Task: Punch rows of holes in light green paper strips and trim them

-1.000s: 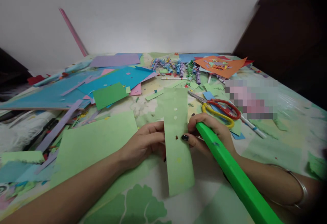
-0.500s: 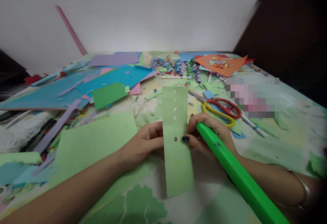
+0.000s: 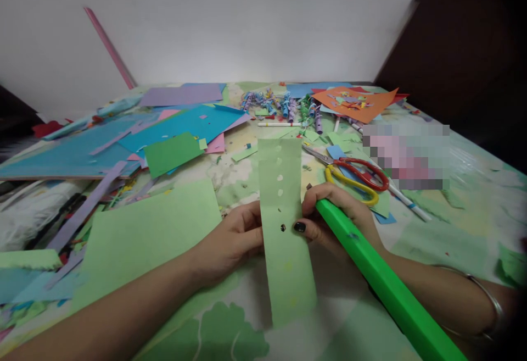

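A long light green paper strip [image 3: 284, 229] with a row of small punched holes is held upright between both hands. My left hand [image 3: 230, 240] pinches its left edge, fingers closed on it. My right hand [image 3: 337, 212] presses its thumb on the strip's right edge and also grips a bright green stick-like tool [image 3: 382, 284] that runs down to the lower right. A metal bangle [image 3: 489, 306] sits on my right wrist.
Red and yellow scissors [image 3: 354, 177] lie just behind my right hand. A big light green sheet [image 3: 148, 234] lies left. Blue sheets [image 3: 123, 138], a green card [image 3: 173, 152], orange paper [image 3: 354, 103], curled paper bits [image 3: 284, 105] and pens clutter the far table.
The strip has slid slightly downward and left between my hands, showing more punched holes above my fingers. Both hands keep the same grip.
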{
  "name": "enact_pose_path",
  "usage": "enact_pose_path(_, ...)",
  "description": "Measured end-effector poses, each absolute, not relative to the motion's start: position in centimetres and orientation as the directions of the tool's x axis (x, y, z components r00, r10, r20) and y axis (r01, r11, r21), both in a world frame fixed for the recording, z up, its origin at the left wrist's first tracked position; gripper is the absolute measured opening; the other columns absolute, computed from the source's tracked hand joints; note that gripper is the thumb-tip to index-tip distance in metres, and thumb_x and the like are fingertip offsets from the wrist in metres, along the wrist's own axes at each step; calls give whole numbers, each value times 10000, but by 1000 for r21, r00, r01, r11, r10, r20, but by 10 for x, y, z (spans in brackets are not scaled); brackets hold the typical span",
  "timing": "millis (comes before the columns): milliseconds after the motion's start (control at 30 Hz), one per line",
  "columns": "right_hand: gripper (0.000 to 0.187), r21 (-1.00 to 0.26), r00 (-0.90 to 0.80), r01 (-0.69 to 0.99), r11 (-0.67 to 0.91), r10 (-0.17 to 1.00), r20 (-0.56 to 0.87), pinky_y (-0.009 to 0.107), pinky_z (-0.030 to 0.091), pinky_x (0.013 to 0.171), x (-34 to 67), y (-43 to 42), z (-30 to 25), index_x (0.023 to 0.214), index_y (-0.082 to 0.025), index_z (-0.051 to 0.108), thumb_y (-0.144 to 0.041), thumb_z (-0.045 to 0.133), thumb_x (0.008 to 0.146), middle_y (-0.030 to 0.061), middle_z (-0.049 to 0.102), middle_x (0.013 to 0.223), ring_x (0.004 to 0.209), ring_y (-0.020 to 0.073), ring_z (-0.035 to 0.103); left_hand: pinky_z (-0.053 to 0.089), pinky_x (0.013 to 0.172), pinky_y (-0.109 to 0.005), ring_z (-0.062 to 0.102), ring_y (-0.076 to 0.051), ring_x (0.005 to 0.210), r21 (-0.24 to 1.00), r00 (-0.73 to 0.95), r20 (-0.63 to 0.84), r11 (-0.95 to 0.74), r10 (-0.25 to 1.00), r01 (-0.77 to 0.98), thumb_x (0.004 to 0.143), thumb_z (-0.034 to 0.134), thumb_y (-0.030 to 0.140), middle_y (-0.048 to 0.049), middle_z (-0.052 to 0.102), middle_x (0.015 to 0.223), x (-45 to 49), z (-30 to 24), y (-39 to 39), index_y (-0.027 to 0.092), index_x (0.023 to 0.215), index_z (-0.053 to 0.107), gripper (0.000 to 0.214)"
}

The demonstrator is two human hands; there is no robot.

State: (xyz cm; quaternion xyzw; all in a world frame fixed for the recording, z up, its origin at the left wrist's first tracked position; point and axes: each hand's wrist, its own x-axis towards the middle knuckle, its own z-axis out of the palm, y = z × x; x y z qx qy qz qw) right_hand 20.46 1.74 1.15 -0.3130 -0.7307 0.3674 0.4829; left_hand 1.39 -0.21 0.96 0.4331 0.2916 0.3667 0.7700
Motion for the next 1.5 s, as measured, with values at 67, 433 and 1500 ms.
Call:
enact_pose_path(67,167,-842,-345,94,531,811,473,164,437,460,205,17,11,837,-203,538,-149,677,763,-33,559,702,539,65,513,530,669,-235,693,-131,672,907,544,-149,333,826,-257,822,684,237,-39,750,887,14,10,-2,185,956,715,147)
enact_pose_path(433,183,-823,-347,120,555,801,489,131,449,470,205,15,10,830,-185,536,-105,675,742,-32,565,707,537,49,536,552,686,-276,699,-162,688,939,428,-153,265,891,-217,729,756,174,-26,755,832,11,5,0,194,961,731,234)
enact_pose_path(1500,193,-842,-378,81,533,798,469,124,413,467,203,13,12,840,-181,531,-73,657,741,-39,557,701,532,36,500,500,591,-211,692,-184,778,888,494,-166,347,853,-300,710,735,133,-34,740,826,14,8,0,191,926,733,224)
